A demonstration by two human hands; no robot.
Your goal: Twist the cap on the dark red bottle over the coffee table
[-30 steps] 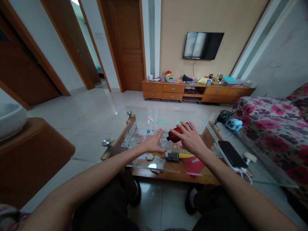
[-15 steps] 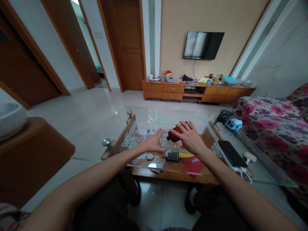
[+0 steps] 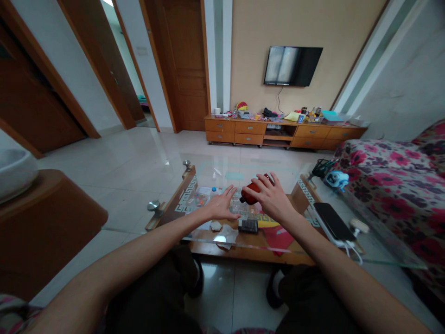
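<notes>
Right hand gripping a red bottle has lifted and tilted it slightly since 1 second ago; left hand stays open, flat on the glass table.

A single head-worn camera looks forward and down from a seated position, close over the glass surface, with the room stretching beyond to the wall-mounted television.
</notes>
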